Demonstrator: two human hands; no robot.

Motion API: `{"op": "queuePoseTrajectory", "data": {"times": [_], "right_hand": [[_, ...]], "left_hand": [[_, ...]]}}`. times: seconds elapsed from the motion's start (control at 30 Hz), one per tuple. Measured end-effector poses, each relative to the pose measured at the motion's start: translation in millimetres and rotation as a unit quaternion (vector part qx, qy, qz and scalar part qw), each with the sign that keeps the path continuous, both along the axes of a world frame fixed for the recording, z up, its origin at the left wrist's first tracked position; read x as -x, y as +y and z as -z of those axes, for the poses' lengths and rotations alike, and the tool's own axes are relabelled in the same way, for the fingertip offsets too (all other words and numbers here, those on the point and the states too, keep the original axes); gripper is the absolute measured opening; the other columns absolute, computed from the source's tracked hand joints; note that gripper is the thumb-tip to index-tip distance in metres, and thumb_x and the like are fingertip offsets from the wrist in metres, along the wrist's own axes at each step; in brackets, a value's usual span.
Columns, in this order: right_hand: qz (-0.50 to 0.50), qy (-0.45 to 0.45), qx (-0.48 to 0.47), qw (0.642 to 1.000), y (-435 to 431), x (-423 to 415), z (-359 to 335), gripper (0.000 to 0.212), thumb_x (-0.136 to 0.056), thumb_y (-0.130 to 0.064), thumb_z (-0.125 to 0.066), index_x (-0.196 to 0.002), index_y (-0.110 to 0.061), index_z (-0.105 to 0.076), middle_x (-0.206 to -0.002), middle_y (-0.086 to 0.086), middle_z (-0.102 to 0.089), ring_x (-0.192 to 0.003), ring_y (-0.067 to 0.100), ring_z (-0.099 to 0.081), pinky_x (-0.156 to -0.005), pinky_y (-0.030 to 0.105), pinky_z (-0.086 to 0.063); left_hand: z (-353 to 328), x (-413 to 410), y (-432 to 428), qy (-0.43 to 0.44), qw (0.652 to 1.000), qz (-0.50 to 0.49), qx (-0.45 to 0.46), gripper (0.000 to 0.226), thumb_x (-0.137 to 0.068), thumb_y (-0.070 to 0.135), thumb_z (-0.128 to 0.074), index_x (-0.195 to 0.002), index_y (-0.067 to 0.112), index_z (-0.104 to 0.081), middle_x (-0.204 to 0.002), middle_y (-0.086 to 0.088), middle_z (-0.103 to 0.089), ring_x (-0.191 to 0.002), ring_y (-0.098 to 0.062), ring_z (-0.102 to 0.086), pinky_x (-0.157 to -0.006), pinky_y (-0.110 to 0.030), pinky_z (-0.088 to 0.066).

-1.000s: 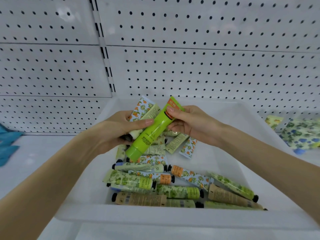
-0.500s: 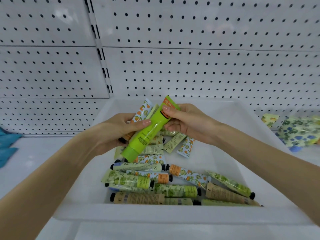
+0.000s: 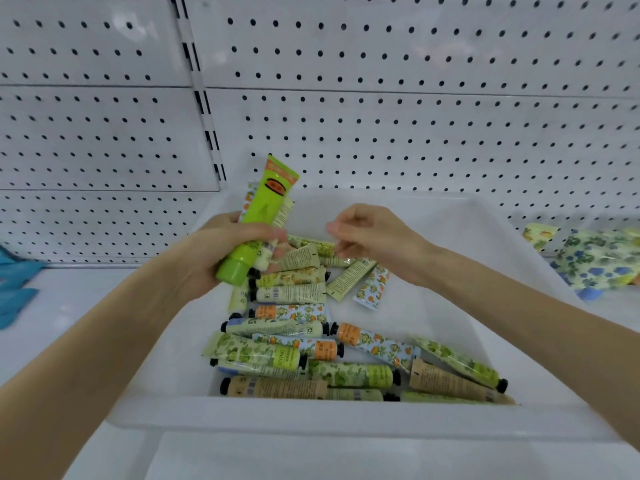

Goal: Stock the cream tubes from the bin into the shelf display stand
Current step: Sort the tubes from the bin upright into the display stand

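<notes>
The left hand [image 3: 221,258], left of centre in the frame, grips a bright green tube [image 3: 265,206]. Its fingers [image 3: 263,233] are wrapped round the lower body just above the cap. The tube stands nearly upright, tilted a little to the right, with its round cap at the bottom and its flat crimped end with an orange label at the top, reaching up in front of the pegboard [image 3: 381,116]. Behind it in the same grip are slimmer tubes [image 3: 284,213] — at least two, partly hidden, so their exact number is unclear.

The right hand [image 3: 374,240] hangs just right of centre, apart from the green tube. Its fingers [image 3: 337,230] are loosely bent with the thumb close to the fingertips. They are blurred, and nothing can be made out between them.

Both hands are above the far half of a white bin [image 3: 311,420] that fills the lower middle of the frame. Loose cream tubes [image 3: 294,341] lie in it — green leaf prints, orange-fruit prints and plain tan ones. Most are piled crosswise toward the near wall, and a few are scattered under the right hand.

The bin rests on a white shelf [image 3: 52,323]. Blue items [image 3: 17,289] lie at the left edge of the frame and floral packets [image 3: 599,258] at the right edge.
</notes>
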State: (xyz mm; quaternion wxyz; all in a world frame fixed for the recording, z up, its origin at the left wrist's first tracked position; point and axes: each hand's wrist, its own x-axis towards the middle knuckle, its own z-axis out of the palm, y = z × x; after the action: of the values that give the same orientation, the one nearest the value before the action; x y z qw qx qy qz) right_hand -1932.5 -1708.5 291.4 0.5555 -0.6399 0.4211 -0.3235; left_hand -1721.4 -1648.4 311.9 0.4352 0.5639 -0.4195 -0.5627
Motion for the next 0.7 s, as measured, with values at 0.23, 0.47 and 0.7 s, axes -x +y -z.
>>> {"op": "queuePoseTrajectory", "data": {"times": [0.23,0.47,0.7], "right_hand": [[-0.119,0.316,0.249,0.908,4.7,-15.1,46.8,0.054,-0.086,-0.034,-0.067,-0.133,-0.015,-0.046,-0.128,0.004,-0.045,-0.108,0.011,-0.047,-0.093,0.018,-0.038],[-0.037,0.223,0.154,0.962,-2.1,-16.8,50.2,0.062,-0.086,-0.035,-0.067,-0.140,-0.029,-0.036,-0.119,-0.006,-0.049,-0.101,0.013,-0.058,-0.079,0.018,-0.045],[0.078,0.164,0.073,0.981,-19.6,-37.8,55.9,0.028,-0.082,-0.028,-0.073,-0.099,-0.009,-0.063,-0.080,0.001,-0.063,-0.078,0.020,-0.064,-0.078,0.037,-0.057]], "left_hand": [[-0.6,-5.8,-0.4,0.026,0.995,-0.094,0.032,0.044,-0.068,0.016,-0.077,-0.109,0.008,-0.063,-0.099,-0.009,-0.074,-0.079,-0.018,-0.072,-0.068,-0.033,-0.061],[0.5,-8.8,-2.6,0.047,0.992,-0.110,0.031,0.030,-0.079,0.014,-0.074,-0.106,0.007,-0.063,-0.099,-0.009,-0.073,-0.075,-0.017,-0.071,-0.054,-0.026,-0.057],[0.8,-7.8,-2.2,0.057,0.993,-0.102,0.030,0.038,-0.077,0.014,-0.076,-0.110,0.005,-0.062,-0.098,-0.010,-0.074,-0.079,-0.019,-0.072,-0.065,-0.033,-0.061]]}}
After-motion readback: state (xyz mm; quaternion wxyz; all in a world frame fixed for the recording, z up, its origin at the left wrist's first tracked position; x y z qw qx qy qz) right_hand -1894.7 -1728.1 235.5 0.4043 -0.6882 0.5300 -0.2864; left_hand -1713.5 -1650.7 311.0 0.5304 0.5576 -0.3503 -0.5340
